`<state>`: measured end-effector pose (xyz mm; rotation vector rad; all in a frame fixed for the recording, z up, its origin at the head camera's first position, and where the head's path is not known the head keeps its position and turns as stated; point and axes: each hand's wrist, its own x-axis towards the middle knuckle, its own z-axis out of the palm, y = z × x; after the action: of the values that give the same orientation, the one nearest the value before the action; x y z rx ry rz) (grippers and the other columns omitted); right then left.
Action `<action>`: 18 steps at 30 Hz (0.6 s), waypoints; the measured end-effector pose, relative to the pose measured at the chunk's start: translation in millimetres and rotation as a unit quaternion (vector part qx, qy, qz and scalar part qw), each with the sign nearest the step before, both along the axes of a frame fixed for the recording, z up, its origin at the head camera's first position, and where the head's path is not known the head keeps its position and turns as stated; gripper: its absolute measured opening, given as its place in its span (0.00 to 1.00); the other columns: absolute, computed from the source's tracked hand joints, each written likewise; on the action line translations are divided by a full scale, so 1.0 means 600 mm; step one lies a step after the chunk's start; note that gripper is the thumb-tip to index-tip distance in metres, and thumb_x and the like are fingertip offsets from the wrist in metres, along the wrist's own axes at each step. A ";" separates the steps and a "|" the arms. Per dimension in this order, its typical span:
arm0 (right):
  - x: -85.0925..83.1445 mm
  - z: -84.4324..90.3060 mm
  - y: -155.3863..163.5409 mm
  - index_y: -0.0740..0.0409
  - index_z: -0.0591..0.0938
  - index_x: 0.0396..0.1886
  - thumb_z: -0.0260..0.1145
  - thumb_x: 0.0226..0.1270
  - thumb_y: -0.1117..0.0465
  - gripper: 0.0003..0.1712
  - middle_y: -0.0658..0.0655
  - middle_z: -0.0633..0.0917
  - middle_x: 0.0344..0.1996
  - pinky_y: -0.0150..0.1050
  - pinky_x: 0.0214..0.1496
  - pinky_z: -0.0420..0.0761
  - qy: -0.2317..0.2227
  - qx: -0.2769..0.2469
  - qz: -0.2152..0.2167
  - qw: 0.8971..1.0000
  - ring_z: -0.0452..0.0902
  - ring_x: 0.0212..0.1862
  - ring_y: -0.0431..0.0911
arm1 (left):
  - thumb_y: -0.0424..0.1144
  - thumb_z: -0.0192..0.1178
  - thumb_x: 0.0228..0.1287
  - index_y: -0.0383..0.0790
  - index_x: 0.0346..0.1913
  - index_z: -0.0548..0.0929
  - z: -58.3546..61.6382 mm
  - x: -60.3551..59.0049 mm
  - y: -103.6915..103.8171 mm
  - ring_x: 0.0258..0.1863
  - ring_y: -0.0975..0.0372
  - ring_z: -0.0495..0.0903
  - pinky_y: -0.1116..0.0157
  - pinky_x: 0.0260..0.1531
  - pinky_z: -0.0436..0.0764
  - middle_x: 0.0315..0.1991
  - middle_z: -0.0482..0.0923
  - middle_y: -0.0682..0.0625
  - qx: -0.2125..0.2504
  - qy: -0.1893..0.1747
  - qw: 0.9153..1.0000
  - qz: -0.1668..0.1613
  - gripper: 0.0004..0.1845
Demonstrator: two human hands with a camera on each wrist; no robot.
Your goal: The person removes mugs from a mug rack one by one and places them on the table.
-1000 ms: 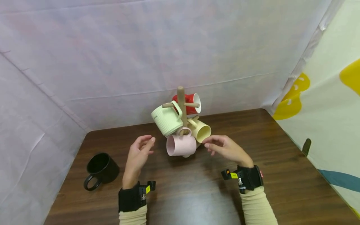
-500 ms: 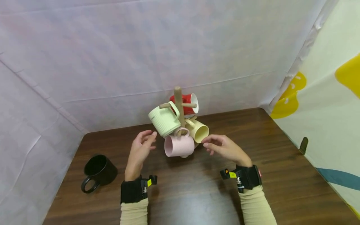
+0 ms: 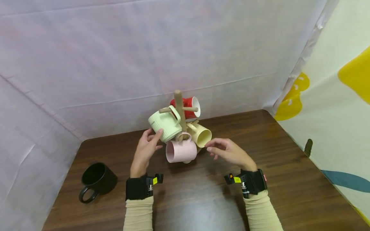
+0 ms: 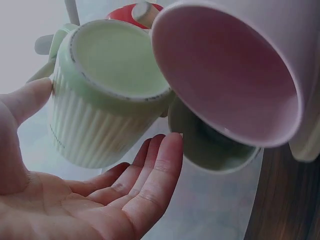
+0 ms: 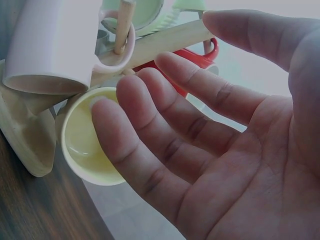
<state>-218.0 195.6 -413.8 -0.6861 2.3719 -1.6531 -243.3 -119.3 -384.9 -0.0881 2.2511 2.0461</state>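
Nearer the green mug (image 3: 164,124) now, my left hand (image 3: 144,150) keeps its fingers wide around it, thumb seemingly touching; that mug hangs tilted on the wooden rack (image 3: 178,100); my right hand (image 3: 231,153) hovers beside the yellow mug (image 3: 196,136), fingers loosely bent.

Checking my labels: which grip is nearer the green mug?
Left. The left grip has its thumb at the green mug; the right grip is across the rack, beside the yellow mug.

Near the far edge of the worktop (image 3: 240,123) hang a ribbed pale-green mug (image 3: 168,124), tilted, and, lower, a smooth yellow mug (image 3: 203,137).
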 end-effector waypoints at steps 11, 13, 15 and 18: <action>0.000 0.000 0.002 0.60 0.82 0.49 0.62 0.73 0.60 0.11 0.57 0.83 0.37 0.45 0.40 0.85 0.006 -0.002 0.002 1.000 0.83 0.35 0.53 | 0.65 0.62 0.61 0.40 0.73 0.59 0.004 -0.017 0.011 0.59 0.54 0.75 0.55 0.57 0.78 0.62 0.71 0.43 0.034 -0.001 0.999 -0.020 0.47; 0.000 0.000 0.002 0.60 0.82 0.49 0.62 0.73 0.60 0.11 0.57 0.83 0.37 0.44 0.40 0.85 0.007 -0.001 0.002 1.000 0.83 0.34 0.51 | 0.64 0.62 0.61 0.40 0.73 0.58 0.004 -0.019 0.013 0.60 0.54 0.75 0.55 0.58 0.78 0.62 0.70 0.43 0.037 -0.001 0.999 -0.024 0.46; -0.001 -0.001 0.002 0.61 0.82 0.49 0.62 0.73 0.61 0.11 0.57 0.84 0.37 0.43 0.40 0.84 0.010 0.000 0.003 1.000 0.83 0.34 0.51 | 0.64 0.61 0.61 0.40 0.72 0.58 0.004 -0.021 0.016 0.60 0.54 0.74 0.55 0.59 0.77 0.63 0.70 0.43 0.039 -0.001 0.999 -0.028 0.46; -0.002 -0.002 0.004 0.61 0.82 0.49 0.62 0.73 0.61 0.11 0.57 0.84 0.37 0.43 0.40 0.84 0.014 0.001 0.005 1.000 0.83 0.34 0.56 | 0.64 0.62 0.62 0.40 0.71 0.60 0.005 -0.025 0.021 0.60 0.55 0.74 0.55 0.62 0.74 0.63 0.70 0.43 0.045 0.001 0.998 -0.031 0.44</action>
<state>-219.1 197.7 -415.1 -0.7242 2.3865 -1.6470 -258.2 -106.4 -382.0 -0.0096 2.1295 2.1123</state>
